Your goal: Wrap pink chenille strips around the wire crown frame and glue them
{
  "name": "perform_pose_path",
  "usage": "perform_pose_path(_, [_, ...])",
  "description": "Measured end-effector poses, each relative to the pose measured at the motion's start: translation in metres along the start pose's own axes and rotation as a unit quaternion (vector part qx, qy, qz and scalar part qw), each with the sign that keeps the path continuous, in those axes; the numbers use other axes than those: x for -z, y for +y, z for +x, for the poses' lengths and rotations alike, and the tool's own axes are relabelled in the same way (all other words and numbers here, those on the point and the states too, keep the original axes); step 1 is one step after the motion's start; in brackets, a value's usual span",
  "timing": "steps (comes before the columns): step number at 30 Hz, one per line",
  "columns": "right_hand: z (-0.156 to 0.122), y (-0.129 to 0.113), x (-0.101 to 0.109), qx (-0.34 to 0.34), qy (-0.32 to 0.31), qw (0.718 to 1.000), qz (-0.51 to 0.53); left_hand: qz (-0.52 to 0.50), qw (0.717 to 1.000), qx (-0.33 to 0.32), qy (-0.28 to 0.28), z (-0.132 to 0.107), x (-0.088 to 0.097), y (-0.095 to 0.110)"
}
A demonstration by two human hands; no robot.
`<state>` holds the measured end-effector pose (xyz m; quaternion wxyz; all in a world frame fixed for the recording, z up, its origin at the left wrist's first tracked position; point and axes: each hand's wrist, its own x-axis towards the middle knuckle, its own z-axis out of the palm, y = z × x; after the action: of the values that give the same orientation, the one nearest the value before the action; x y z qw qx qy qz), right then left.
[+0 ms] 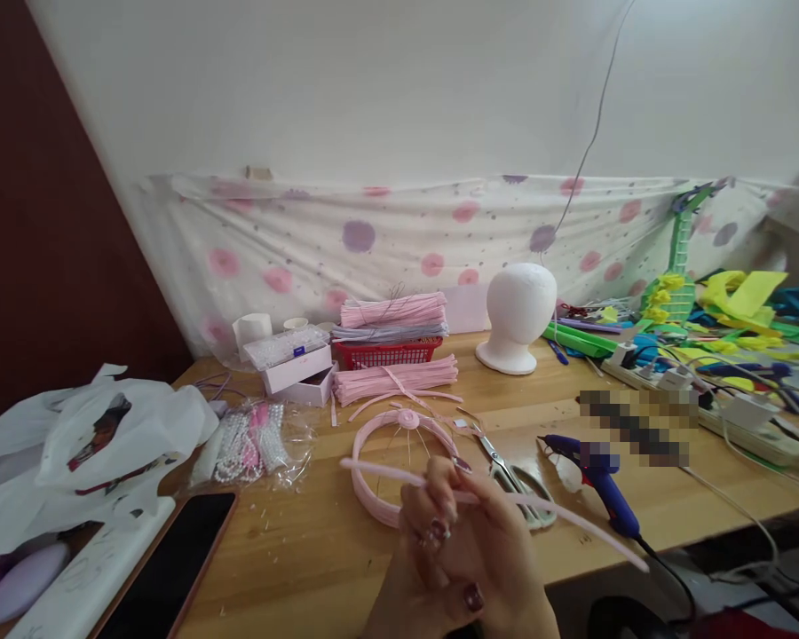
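A long pale-pink pipe cleaner [579, 524] runs crosswise through my two hands, with a free end sticking out on each side. My left hand [423, 528] has its fingers curled around it near the middle. My right hand [506, 550] pinches it close beside the left, the two hands touching. Behind them on the table lies a pink-wrapped hoop [360, 484] with a round coil [407, 419] on its far rim; my hands cover its near right part. Scissors [510, 475] with pale handles lie just right of the hoop.
Right of the scissors lies a blue glue gun [596, 479] near a power strip [759, 435]. A white foam head [519, 319] stands at the back. Bundled pipe cleaners [396, 380] lie before a red basket [390, 355]. Bagged beads [253, 444] and a phone [173, 564] lie left.
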<state>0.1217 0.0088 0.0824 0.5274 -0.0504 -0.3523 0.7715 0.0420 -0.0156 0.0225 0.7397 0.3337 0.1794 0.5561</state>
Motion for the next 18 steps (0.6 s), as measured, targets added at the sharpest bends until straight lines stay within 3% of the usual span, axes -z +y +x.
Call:
perform_pose_path(4, [-0.008, 0.007, 0.006, -0.012, 0.013, 1.000, -0.015, -0.046, 0.997, 0.020, 0.057, -0.003, -0.003, -0.006])
perform_pose_path(9, [-0.018, -0.018, 0.011, 0.032, 0.046, 0.997, -0.049, -0.014, 0.986, 0.087, 0.138, -0.001, -0.008, 0.006])
perform_pose_path(13, [-0.024, -0.039, 0.023, 0.122, 0.122, 0.980, -0.095, -0.022, 0.973, 0.065, 0.222, 0.003, -0.011, 0.019])
perform_pose_path(18, [-0.026, -0.034, 0.035, 0.136, 0.193, 0.948, -0.211, 0.002, 0.959, 0.053, 0.277, 0.010, -0.024, 0.025])
